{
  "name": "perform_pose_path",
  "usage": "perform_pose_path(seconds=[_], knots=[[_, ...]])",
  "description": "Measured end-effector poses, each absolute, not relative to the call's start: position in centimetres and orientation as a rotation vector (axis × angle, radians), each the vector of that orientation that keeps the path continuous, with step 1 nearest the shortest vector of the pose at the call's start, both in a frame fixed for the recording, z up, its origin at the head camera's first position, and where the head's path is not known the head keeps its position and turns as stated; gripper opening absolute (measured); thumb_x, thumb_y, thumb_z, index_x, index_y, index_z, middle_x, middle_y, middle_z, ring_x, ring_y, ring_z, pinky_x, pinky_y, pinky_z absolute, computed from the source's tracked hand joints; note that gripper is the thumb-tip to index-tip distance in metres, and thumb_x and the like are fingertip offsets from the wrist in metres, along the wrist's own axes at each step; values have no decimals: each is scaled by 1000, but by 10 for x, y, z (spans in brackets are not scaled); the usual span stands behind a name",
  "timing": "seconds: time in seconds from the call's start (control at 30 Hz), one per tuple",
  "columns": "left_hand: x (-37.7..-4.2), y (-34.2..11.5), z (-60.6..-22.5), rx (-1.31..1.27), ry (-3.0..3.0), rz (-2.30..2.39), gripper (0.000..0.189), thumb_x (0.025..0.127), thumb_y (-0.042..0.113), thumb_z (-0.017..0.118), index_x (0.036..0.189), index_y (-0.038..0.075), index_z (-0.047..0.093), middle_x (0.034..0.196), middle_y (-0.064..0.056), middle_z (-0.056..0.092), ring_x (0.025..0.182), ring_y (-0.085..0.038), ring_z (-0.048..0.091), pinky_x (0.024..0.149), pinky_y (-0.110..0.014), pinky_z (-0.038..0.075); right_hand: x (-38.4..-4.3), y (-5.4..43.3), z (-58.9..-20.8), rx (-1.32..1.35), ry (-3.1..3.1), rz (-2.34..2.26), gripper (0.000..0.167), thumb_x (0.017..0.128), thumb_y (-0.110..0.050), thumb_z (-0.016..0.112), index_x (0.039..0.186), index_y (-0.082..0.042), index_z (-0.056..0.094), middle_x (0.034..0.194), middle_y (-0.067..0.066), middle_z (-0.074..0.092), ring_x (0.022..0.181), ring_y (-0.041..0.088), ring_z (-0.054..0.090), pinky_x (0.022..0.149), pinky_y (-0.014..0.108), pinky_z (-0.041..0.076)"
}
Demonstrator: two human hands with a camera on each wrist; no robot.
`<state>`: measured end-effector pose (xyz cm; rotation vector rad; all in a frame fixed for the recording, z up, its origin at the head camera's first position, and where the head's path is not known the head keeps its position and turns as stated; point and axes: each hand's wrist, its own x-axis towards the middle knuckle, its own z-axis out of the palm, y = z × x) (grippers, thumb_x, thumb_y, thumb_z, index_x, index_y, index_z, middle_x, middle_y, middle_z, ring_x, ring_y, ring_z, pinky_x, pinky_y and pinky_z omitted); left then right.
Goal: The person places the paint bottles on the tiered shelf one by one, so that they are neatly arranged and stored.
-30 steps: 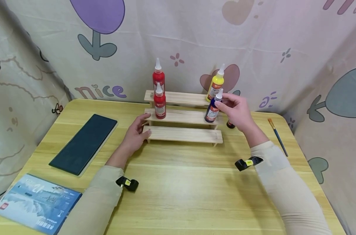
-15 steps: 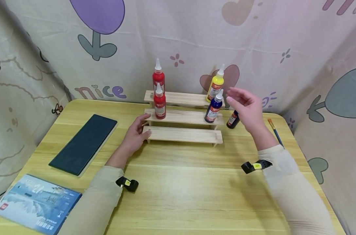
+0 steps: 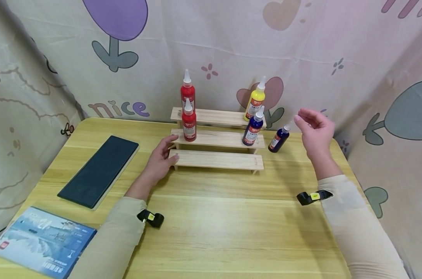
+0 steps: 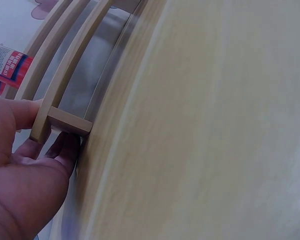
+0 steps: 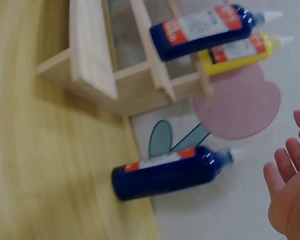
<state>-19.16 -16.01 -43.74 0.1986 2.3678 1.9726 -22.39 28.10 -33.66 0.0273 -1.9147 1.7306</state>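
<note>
My left hand (image 3: 158, 158) grips the left end of a three-tier wooden display stand (image 3: 216, 159). In the left wrist view the thumb lies over the lowest board and the other fingers reach beneath it. Two red paint bottles (image 3: 189, 126) stand at the left of the upper and middle tiers. A yellow paint bottle (image 3: 255, 101) is on the top tier's right end, with a dark blue paint bottle (image 3: 253, 131) on the tier below. A second blue paint bottle (image 5: 165, 172) stands on the table beside the stand. My right hand (image 3: 317, 133), fingers loosely bent and holding nothing, hovers right of it.
On the left of the wooden table (image 3: 218, 232) lies a dark flat notebook-like slab (image 3: 99, 170). Nearer the front left is a blue-and-white printed pad (image 3: 43, 240). A patterned cloth (image 3: 225, 42) hangs behind the table.
My right hand has let go of the blue bottle on the middle tier and moved right, past the second blue bottle, now in full view. The paintbrush is now hidden. My left hand stays put.
</note>
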Motion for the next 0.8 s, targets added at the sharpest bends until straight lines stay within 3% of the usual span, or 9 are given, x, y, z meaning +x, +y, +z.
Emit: perform_pose_path(seconds=[0.23,0.37,0.57,0.8], knots=[[-191,-160,-437,196,2371,1967,63,97,-8,57,150,21,41,157,-4,35,143,-25,31,118,-43,19,-228,287,-359,-232,-2349,1538,46,84,-35,82,120,-9,70,117,8,66,104,14,60,79,22,51],[-191,-159,-437,202,2371,1968,63,97,-8,56,150,20,41,157,-3,34,143,-25,31,117,-43,20,-228,288,-369,-313,-2547,1386,57,83,-49,78,120,-7,65,118,8,64,104,16,62,71,23,51],[-191,-159,-437,200,2373,1966,63,97,-8,56,151,21,41,158,-3,34,143,-26,31,117,-44,20,-229,289,-379,-319,-2590,1331,50,88,-45,74,114,-4,62,118,9,62,103,19,62,71,21,51],[-192,-160,-437,202,2374,1964,63,97,-7,57,150,22,42,157,-2,35,142,-25,31,117,-43,20,-227,294,-380,-229,-2592,1451,46,95,-36,69,124,-1,62,129,14,58,114,24,58,78,25,49]])
